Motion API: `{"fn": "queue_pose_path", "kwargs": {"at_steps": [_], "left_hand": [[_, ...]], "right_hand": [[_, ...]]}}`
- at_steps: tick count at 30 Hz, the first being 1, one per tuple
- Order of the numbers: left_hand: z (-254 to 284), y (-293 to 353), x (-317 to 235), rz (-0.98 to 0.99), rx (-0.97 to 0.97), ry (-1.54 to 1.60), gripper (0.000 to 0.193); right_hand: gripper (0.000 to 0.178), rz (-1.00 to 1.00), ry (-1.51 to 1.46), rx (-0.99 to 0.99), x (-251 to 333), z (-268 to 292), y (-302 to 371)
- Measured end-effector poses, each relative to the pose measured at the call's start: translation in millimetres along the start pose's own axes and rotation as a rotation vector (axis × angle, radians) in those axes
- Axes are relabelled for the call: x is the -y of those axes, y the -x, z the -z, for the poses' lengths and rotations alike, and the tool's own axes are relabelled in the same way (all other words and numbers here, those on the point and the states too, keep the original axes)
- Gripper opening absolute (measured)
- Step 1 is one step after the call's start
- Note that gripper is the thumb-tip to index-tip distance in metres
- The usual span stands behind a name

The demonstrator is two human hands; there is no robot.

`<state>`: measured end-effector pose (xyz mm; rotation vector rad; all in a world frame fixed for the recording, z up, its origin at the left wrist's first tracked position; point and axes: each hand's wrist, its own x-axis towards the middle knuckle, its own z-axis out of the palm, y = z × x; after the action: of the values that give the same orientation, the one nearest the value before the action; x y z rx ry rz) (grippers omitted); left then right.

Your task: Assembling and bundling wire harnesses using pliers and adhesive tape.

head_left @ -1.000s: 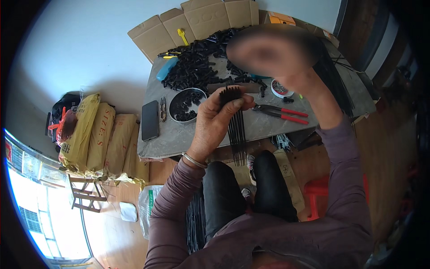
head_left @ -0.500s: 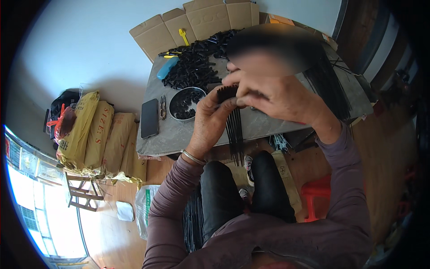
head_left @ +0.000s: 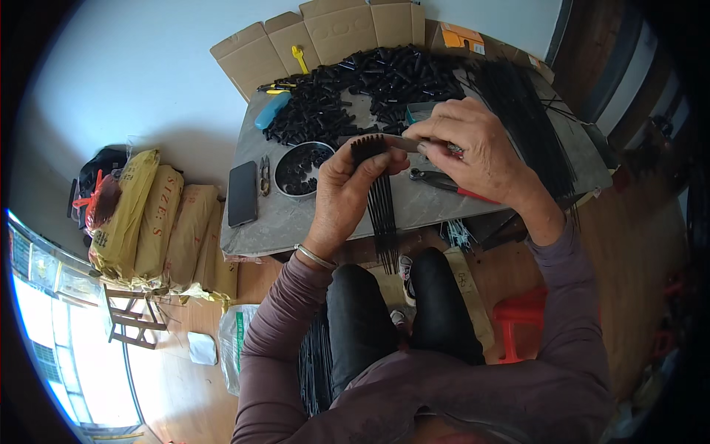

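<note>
My left hand [head_left: 351,170] is closed around a bundle of thin black rods [head_left: 382,214]. Their thicker black ends [head_left: 367,148] stand side by side like a comb above my fingers, and the long ends hang down past the table's front edge. My right hand [head_left: 470,144] is pinched shut just right of the bundle. A thin greyish strip [head_left: 409,143] runs from its fingertips toward my left hand; its far end is hidden. Below my right hand, pincers with red handles [head_left: 444,181] lie on the table.
Black handle-like pieces [head_left: 310,111] are heaped on the grey table [head_left: 296,222]. A round metal dish [head_left: 285,191] holds small black parts, near a phone [head_left: 242,194] and small snips [head_left: 265,176]. Long black rods [head_left: 529,118] lie at right. A red stool [head_left: 518,318] stands below.
My right hand has moved right, away from the bundle, and the strip now shows between the hands. The bundle stays in my left hand. The pincers and the far heap are now uncovered.
</note>
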<state>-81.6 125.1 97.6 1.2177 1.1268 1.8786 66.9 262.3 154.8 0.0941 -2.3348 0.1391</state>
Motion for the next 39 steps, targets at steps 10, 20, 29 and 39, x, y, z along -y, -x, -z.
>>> {"fn": "queue_pose_path", "kwargs": {"at_steps": [10, 20, 29, 39], "left_hand": [[2, -1, 3, -0.014, 0.008, 0.01, 0.019], [-1, -3, 5, 0.017, 0.121, 0.004, 0.024], [2, -7, -2, 0.05, 0.202, -0.119, 0.027], [14, -14, 0, 0.022, 0.317, -0.265, 0.029]], "right_hand": [[0.024, -0.003, -0.016, 0.01, 2, -2, 1], [0.02, 0.146, 0.097, -0.005, 3, 10, -13], [0.015, 0.069, -0.123, 0.029, -9, 5, -12], [0.018, -0.107, -0.472, 0.091, -15, -20, -15]]}}
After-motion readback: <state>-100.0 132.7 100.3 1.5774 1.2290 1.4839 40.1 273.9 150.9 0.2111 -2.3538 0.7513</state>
